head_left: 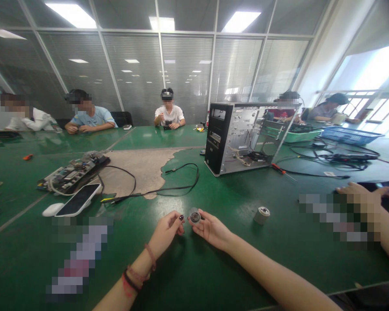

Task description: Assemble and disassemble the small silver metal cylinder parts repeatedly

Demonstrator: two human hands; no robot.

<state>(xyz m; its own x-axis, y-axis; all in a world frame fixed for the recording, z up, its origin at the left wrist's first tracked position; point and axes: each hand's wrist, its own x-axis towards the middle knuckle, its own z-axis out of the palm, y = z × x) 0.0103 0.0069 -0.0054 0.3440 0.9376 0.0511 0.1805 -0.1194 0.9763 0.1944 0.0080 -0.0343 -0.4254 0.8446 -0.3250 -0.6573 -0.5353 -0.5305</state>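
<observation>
Low over the green table, my right hand [212, 231] holds a small round clear container [195, 216] by its side. Something dark shows inside it, too small to name. Just left of the container, my left hand [168, 229] has its thumb and fingers pinched together. Whatever those fingers may hold is hidden. Bracelets circle the left wrist. To the right of my right hand, a short pale cylinder [262, 215] with a metal top stands upright on the table, apart from both hands.
An open computer case [217, 140] stands ahead, with a red screwdriver [280, 169] to its right. A circuit board assembly [74, 172], a white-edged phone-like device [79, 201] and a black cable [181, 190] lie left. Another person's hand [359, 196] is at right. Baskets [350, 136] sit farther back.
</observation>
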